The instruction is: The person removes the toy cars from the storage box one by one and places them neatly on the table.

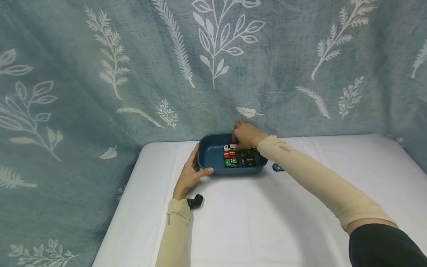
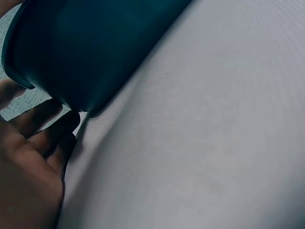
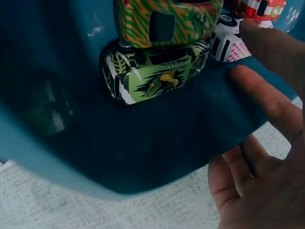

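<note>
My left hand (image 1: 190, 175) grips the left end of a blue bin (image 1: 211, 158), thumb over the front rim and fingers along the outer side. In the left wrist view those fingers touch the bin's outer wall. Reaching over the back rim, my right hand (image 1: 247, 135) has thumb and index finger around a white toy car (image 3: 234, 46) inside the bin. Its other fingers lie outside the back wall. Red (image 1: 230, 154) and green (image 1: 231, 163) toy cars sit in front of the white one. To their right are a green-patterned toy car (image 3: 159, 76) and an orange-green striped one (image 3: 174, 24).
A small blue toy car (image 1: 277, 167) is on the white tablecloth (image 1: 227, 222) right of the bin, partly behind the right sleeve. A dark wrist device (image 1: 196, 201) sticks out at my left wrist. The patterned curtain (image 1: 186, 104) hangs close behind the bin.
</note>
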Available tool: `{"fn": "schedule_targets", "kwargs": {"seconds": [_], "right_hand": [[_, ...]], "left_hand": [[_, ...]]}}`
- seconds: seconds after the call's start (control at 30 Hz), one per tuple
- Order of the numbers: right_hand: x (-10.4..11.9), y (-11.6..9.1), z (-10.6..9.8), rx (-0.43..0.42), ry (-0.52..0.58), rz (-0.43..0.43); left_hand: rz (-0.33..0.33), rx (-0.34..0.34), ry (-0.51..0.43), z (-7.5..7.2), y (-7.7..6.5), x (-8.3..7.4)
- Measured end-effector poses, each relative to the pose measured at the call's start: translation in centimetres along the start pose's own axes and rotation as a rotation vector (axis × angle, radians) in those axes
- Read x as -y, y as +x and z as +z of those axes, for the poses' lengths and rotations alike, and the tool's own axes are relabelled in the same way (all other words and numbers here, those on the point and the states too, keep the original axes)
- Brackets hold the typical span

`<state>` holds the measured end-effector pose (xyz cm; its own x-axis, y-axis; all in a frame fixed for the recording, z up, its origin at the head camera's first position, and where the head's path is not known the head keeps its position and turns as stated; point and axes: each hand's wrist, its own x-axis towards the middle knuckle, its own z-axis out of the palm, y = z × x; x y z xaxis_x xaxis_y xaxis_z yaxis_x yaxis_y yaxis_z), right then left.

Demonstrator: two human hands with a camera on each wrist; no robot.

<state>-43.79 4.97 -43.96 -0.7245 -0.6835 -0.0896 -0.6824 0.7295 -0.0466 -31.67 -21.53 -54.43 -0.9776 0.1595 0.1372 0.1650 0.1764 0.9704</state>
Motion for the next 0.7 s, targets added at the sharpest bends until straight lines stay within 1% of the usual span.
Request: {"fn": "schedule_targets", "kwargs": {"seconds": [0.27,0.4,0.57,0.63,0.7], "right_hand": [[0.2,0.6,0.4,0.042,-0.052,0.000],[0.5,0.8,0.6,0.027,-0.077,-0.013],[0.7,0.7,1.1,0.013,-0.110,-0.007],[0.7,0.8,1.3,0.015,-0.107,0.003],[0.7,0.9,1.5,0.021,-0.099,0.010]], "left_hand": [[0.000,0.005,0.006,-0.3,0.1,0.1],[0.004,-0.007,0.009,-0.3,0.1,-0.1],[-0.015,-0.005,0.022,-0.3,-0.1,-0.2],[-0.024,-0.003,0.026,-0.3,-0.1,-0.2],[-0.019,-0.002,0.021,-0.3,0.0,-0.2]]}}
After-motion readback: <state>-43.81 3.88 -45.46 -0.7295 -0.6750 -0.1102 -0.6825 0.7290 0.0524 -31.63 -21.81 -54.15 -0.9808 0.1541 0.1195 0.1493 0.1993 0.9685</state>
